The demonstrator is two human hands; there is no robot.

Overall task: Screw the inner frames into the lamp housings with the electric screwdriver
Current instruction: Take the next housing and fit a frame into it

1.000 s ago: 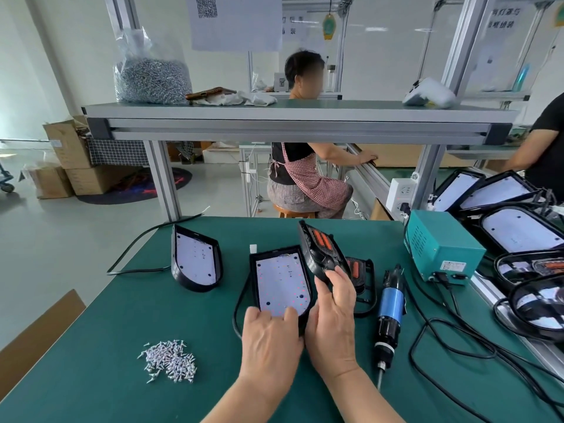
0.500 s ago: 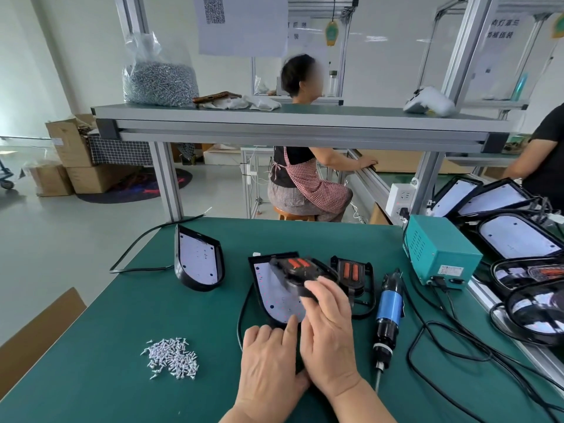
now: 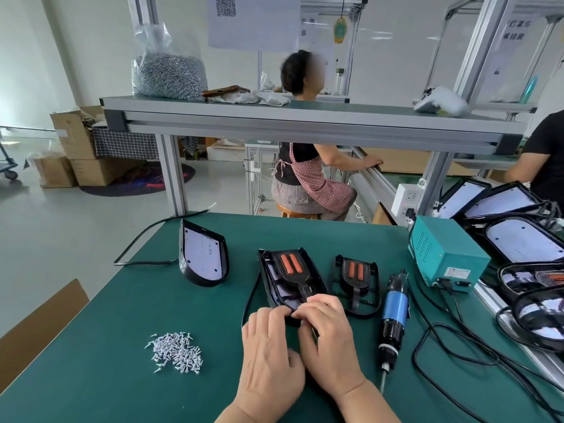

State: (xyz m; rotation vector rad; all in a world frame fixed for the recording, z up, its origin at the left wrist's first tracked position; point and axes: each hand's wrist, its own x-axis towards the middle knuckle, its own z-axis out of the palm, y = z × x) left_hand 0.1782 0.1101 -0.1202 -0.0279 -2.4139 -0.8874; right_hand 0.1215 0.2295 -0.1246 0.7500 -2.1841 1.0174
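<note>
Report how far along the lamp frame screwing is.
Done: one inner frame sits in the middle lamp housing. In hand: the left hand grips the housing's near end, the right hand pinches the frame there. Left: no screw driven that I can see; the electric screwdriver lies untouched on the mat, the screw pile waits, and a second frame and second housing lie apart.

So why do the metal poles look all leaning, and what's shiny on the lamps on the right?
Head view: the wide-angle lens tilts the aluminium posts near the edges; the glossy lamp covers at right mirror bright room light as glare; shadows on the green table are soft.
</note>
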